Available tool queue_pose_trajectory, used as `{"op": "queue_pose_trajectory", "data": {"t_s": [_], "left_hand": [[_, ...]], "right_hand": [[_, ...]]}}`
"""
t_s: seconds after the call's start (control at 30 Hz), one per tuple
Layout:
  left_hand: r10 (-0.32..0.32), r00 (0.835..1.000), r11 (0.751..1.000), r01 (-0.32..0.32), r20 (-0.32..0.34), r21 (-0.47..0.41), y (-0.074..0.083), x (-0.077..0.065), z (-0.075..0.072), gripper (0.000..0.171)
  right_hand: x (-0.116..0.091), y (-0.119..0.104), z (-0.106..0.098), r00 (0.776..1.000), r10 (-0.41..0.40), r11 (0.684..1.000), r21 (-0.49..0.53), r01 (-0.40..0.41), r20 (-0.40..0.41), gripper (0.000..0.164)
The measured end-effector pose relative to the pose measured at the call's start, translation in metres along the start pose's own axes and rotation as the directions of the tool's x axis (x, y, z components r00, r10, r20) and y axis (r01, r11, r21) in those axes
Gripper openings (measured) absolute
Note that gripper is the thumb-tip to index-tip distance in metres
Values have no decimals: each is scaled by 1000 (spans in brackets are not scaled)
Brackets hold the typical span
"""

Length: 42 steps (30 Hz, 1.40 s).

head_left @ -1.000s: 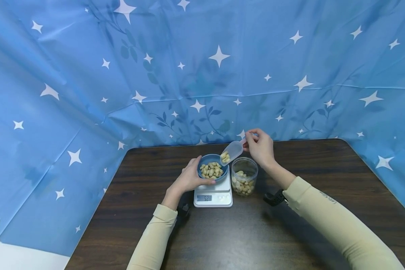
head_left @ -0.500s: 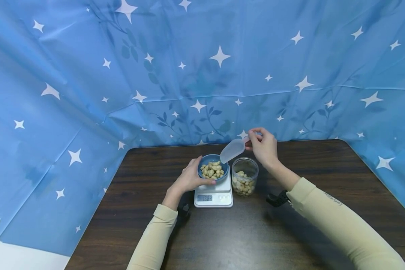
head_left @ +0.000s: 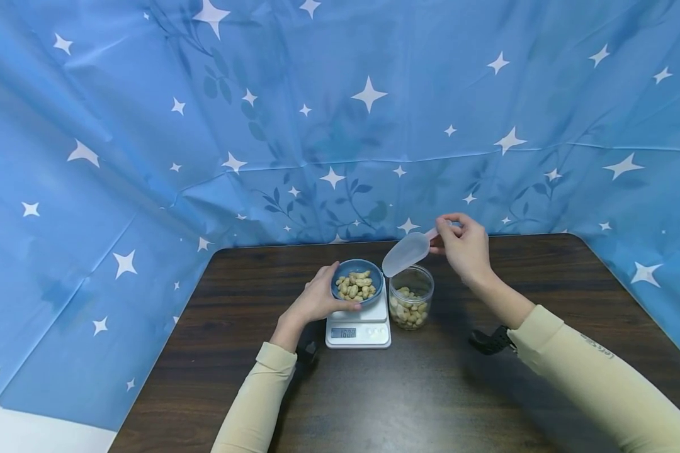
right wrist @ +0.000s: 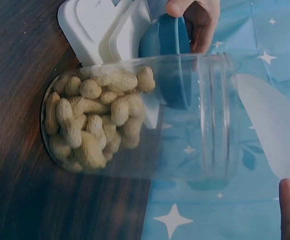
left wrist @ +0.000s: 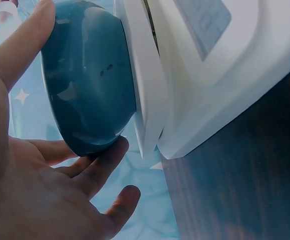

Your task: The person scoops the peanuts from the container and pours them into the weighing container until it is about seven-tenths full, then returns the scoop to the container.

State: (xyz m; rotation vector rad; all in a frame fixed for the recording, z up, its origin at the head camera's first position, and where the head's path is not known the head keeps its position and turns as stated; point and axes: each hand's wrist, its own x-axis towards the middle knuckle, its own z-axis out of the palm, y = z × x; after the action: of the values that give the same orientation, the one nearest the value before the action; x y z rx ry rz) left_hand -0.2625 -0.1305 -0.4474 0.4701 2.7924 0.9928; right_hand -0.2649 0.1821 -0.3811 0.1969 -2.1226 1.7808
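Note:
My left hand holds the blue bowl on the white kitchen scale. In the left wrist view, the thumb lies at the rim of the bowl and other fingers touch its side. Unshelled peanuts lie in the bowl. My right hand pinches the handle of a translucent scoop; no peanuts show in it. The scoop is tilted above the clear jar, apart from it in the right wrist view. Peanuts fill the lower part of the jar.
The jar stands uncovered just right of the scale, close to the bowl. The scale's lit display faces the near side. Beneath everything is a dark wooden table. A blue star-patterned cloth hangs behind its far edge.
Peanuts slid from the scoop into the bowl. The right hand then carried the scoop rightward, from the bowl to over the jar. The scale's number changed. The left hand stayed on the bowl.

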Motion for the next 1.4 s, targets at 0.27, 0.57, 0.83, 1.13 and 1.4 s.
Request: {"op": "queue_pose_trajectory", "data": {"t_s": [0.27,0.57,0.83,1.13,1.4], "left_hand": [[3,1000,1000,-3,13,9,-1,0,-1,117],[2,1000,1000,-2,16,3,-1,-1,-2,117],[-5,1000,1000,5,15,-6,-1,-2,-2,117],[-6,1000,1000,6,14,-25,0,-3,-2,117],[-9,1000,1000,10,13,-21,0,-3,-2,118]], "right_hand": [[-6,-4,-17,999,-33,999,0,33,-30,38],[-12,7,-23,998,-57,987,-153,57,5,33],[-26,-4,-11,997,-58,987,-144,64,49,28],[-30,11,-6,997,-38,989,-142,47,63,28],[-32,23,-4,998,-43,973,-224,52,45,32]]}}
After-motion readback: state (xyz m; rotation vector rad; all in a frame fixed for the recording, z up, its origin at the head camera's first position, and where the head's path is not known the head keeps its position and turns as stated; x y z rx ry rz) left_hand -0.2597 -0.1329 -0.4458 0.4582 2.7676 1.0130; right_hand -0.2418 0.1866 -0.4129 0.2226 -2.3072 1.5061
